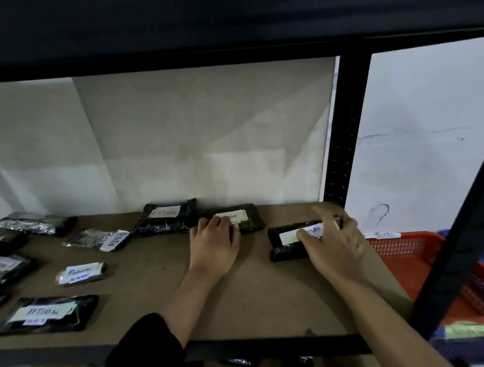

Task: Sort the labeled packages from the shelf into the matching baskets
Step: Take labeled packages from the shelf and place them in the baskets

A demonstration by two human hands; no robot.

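the right hand (334, 245) curls its thumb and fingers round a black labeled package (288, 241) near the right end of the brown shelf board (270, 292); the package sits under the fingertips, tilted up. the left hand (214, 243) lies with fingers bent over the near edge of a dark package (244, 218) by the back wall. an orange basket (409, 258) stands just right of the shelf.

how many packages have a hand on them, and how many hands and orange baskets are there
packages with a hand on them: 2
hands: 2, left hand and right hand
orange basket: 1
total: 5
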